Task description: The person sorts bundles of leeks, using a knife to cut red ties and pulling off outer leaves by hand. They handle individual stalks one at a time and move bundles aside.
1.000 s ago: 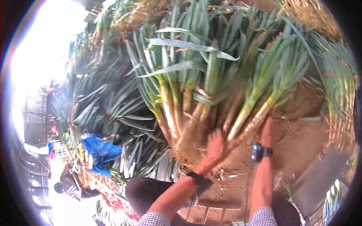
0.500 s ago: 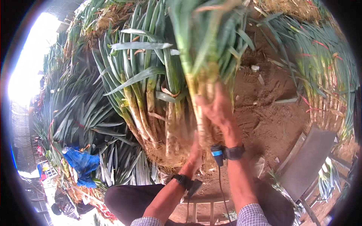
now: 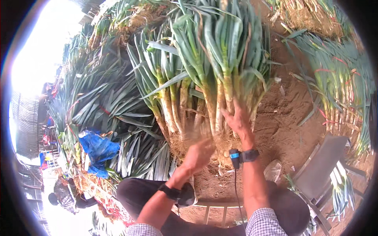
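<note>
Right hand [image 3: 237, 120] fingers grip leek bunch [image 3: 220, 67]; left hand [image 3: 198, 152] brushes roots.

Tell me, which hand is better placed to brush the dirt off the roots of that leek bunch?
Probably the left hand. It is blurred right at the soil-caked roots, with no clear grip. The right hand already wraps the pale stalks of the leek bunch, holding it upright over the soil.
</note>
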A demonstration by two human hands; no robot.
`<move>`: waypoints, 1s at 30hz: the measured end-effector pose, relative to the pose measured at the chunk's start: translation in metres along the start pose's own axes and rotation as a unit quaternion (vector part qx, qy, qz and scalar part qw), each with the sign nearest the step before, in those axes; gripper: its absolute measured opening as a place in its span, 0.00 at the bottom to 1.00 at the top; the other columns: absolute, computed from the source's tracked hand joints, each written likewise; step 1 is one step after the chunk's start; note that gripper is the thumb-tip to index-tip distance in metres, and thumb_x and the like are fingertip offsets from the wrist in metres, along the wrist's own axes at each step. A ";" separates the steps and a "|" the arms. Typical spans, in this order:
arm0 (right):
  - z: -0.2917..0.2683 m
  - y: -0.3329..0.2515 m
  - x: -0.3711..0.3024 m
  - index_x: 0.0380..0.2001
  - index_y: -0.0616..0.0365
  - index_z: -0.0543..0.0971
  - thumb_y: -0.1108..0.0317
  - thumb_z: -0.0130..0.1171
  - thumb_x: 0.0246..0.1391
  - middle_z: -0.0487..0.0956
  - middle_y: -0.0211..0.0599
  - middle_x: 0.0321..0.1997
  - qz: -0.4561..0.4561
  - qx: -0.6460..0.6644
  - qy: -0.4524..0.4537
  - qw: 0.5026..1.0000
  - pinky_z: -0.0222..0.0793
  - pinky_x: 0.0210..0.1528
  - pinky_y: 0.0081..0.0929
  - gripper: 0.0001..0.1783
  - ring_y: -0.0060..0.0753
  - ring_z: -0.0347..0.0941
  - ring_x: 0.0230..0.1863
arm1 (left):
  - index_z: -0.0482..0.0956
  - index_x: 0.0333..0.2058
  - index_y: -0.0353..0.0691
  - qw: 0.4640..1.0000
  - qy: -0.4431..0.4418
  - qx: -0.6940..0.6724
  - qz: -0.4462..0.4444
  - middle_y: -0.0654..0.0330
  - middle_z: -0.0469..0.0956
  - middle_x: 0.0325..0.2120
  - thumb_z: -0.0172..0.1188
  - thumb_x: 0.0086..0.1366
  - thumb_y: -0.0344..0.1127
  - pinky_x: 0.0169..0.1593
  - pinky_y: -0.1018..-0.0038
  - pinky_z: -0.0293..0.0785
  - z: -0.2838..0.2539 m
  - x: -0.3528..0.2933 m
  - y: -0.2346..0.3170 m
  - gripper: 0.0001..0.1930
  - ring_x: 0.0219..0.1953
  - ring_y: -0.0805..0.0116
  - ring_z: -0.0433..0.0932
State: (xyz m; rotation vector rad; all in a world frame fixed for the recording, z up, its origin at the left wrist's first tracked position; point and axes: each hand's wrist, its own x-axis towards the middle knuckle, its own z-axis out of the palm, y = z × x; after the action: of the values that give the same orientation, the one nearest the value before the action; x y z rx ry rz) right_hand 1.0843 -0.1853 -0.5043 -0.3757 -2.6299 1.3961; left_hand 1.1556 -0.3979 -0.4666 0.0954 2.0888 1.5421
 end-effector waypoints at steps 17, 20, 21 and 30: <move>-0.001 0.015 -0.013 0.60 0.60 0.67 0.52 0.57 0.56 0.65 0.56 0.64 0.036 -0.027 0.024 0.999 0.60 0.65 0.45 0.34 0.56 0.61 0.64 | 0.75 0.49 0.30 0.979 0.052 0.176 0.085 0.59 0.81 0.37 0.58 0.66 0.34 0.45 0.78 0.72 -0.104 -0.048 0.145 0.16 0.40 0.78 0.76; -0.008 0.010 -0.017 0.61 0.62 0.66 0.53 0.60 0.53 0.66 0.57 0.63 0.080 -0.006 0.014 0.997 0.60 0.65 0.44 0.36 0.55 0.64 0.62 | 0.75 0.49 0.29 0.970 0.075 0.211 0.095 0.53 0.82 0.35 0.60 0.65 0.36 0.42 0.77 0.74 -0.109 -0.046 0.152 0.18 0.38 0.74 0.79; -0.006 0.004 -0.016 0.61 0.62 0.66 0.53 0.60 0.53 0.66 0.57 0.63 0.078 -0.006 0.009 0.997 0.60 0.65 0.44 0.36 0.55 0.64 0.62 | 0.75 0.48 0.29 0.966 0.100 0.218 0.098 0.53 0.82 0.34 0.60 0.65 0.36 0.42 0.77 0.74 -0.115 -0.047 0.154 0.18 0.37 0.74 0.79; 0.001 0.032 0.008 0.64 0.69 0.59 0.56 0.70 0.42 0.68 0.60 0.60 0.096 0.025 0.120 0.988 0.63 0.60 0.41 0.50 0.53 0.65 0.60 | 0.76 0.45 0.29 0.954 0.206 0.124 0.178 0.50 0.82 0.32 0.60 0.64 0.34 0.35 0.73 0.75 -0.135 -0.050 0.144 0.15 0.33 0.69 0.82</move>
State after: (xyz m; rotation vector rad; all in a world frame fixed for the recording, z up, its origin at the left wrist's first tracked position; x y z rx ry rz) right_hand 1.0810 -0.1662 -0.5312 -0.7584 -2.4133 1.3686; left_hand 1.1003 -0.4838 -0.2900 0.2759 2.7150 1.5959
